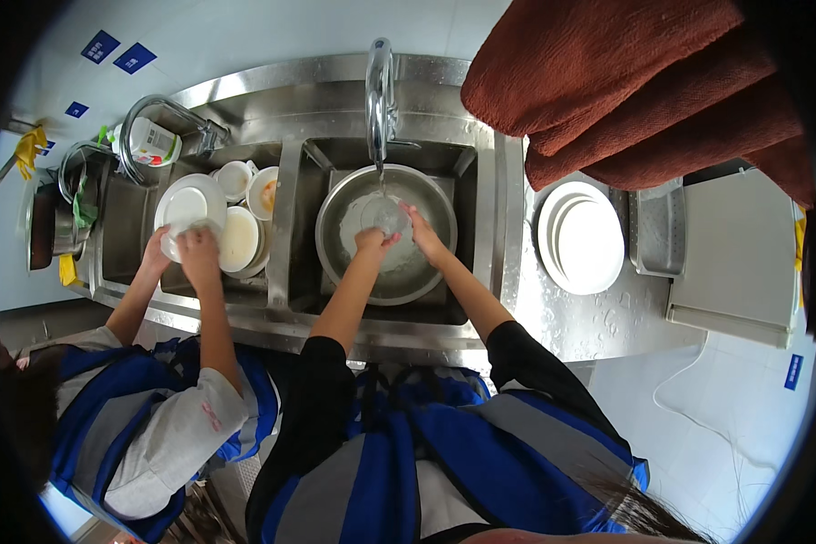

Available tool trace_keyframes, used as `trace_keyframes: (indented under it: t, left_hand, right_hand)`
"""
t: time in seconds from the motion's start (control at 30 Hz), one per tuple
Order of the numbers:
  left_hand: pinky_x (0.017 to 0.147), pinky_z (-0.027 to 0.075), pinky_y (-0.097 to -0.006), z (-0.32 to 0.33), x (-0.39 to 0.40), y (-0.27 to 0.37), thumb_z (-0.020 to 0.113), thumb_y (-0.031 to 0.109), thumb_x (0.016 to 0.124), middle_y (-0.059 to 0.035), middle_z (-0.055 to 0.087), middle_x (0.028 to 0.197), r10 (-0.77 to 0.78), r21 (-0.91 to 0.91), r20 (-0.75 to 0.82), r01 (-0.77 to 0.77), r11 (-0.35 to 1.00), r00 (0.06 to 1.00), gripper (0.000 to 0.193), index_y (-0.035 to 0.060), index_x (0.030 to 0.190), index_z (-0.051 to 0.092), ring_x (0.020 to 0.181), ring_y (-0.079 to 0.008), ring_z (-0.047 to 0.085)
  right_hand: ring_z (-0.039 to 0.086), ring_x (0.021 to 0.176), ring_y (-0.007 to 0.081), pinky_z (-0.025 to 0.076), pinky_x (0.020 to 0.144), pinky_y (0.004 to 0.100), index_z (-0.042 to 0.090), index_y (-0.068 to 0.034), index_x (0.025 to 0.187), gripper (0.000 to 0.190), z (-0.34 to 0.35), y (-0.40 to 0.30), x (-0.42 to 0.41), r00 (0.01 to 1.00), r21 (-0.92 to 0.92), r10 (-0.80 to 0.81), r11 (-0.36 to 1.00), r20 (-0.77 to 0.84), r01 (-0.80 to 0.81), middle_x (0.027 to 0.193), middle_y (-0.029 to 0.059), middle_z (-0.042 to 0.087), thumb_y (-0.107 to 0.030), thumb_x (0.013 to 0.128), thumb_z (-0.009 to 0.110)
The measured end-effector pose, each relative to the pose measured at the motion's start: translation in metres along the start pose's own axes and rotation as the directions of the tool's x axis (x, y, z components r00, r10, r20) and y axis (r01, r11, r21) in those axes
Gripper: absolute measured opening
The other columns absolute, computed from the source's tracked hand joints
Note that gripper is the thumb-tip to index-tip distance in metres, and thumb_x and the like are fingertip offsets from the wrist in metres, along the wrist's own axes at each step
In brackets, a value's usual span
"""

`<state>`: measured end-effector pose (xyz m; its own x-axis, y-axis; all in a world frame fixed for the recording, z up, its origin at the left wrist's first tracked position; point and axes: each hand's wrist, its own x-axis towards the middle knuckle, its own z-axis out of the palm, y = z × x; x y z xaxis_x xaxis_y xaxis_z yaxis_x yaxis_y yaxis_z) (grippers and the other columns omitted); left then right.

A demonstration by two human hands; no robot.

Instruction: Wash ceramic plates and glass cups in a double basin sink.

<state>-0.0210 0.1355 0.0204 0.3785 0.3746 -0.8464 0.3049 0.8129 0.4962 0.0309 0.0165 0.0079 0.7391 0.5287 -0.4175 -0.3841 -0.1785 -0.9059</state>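
Note:
A small clear glass bowl [385,215] is held in the stream of the running chrome faucet [379,102]. My left hand [375,240] grips its near side, with the thumb pointing right. The fingers of my right hand [421,231] press on the bowl's right edge. Both hands are over a round stainless steel basin [328,262], which holds cloudy water and stands inside the middle sink compartment [468,204].
To my left, a co-worker's hands [197,255] rub a white plate [192,197] above stacked soiled dishes [238,238]. Stacked white plates [588,238] rest on the wet counter [571,333] at right. A brown towel [625,81] hangs at upper right. A perforated steel pan [659,231] lies beyond the plates.

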Motion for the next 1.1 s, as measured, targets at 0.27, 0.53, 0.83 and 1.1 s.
trace_keyframes:
  t: [0.27,0.53,0.83,1.1]
  left_hand:
    - [0.051,0.053,-0.0174,-0.019,0.025,-0.025,0.04,-0.002,0.088,-0.0183,0.052,0.097,-0.314,-0.357,0.196,0.366,0.86,0.929,0.021,-0.008,0.108,0.045,0.075,-0.0198,0.057]
    - [0.076,0.048,-0.0335,-0.019,-0.001,-0.034,0.062,0.004,0.071,-0.0171,0.056,0.096,0.466,0.372,0.039,-0.446,0.814,0.884,0.033,0.0,0.103,0.054,0.092,-0.0276,0.057]
    - [0.075,0.044,-0.0272,-0.018,-0.01,0.004,0.062,0.002,0.074,-0.0086,0.062,0.097,0.222,0.407,0.73,-0.672,0.618,0.646,0.024,0.0051,0.097,0.061,0.092,-0.0144,0.057]
    - [0.053,0.047,-0.0252,0.002,-0.008,-0.001,0.069,0.022,0.079,-0.0072,0.062,0.069,0.454,0.332,0.599,-0.721,0.608,0.659,0.023,-0.0004,0.081,0.062,0.059,-0.0129,0.059]
  right_hand:
    - [0.058,0.088,0.0227,0.045,0.082,0.0372,0.05,-0.01,0.116,0.056,0.002,0.009,-0.007,0.921,0.705,0.222,0.593,0.32,-0.388,0.104,0.01,0.059,-0.055,0.083,0.049]
    - [0.056,0.098,0.0225,0.046,0.083,0.042,0.052,-0.015,0.114,0.048,0.0,0.041,0.023,0.955,0.694,0.184,0.656,0.233,-0.296,0.107,0.0056,0.057,-0.051,0.082,0.052]
    - [0.059,0.094,0.0281,0.051,0.079,0.0444,0.048,-0.01,0.118,0.058,-0.006,0.031,0.032,0.915,0.659,0.365,0.647,0.172,-0.383,0.113,0.0129,0.054,-0.051,0.078,0.058]
    - [0.059,0.094,0.029,0.054,0.076,0.0433,0.047,-0.008,0.117,0.059,-0.009,-0.007,0.003,0.849,0.524,0.466,0.673,0.249,-0.522,0.121,0.018,0.048,-0.053,0.08,0.054]
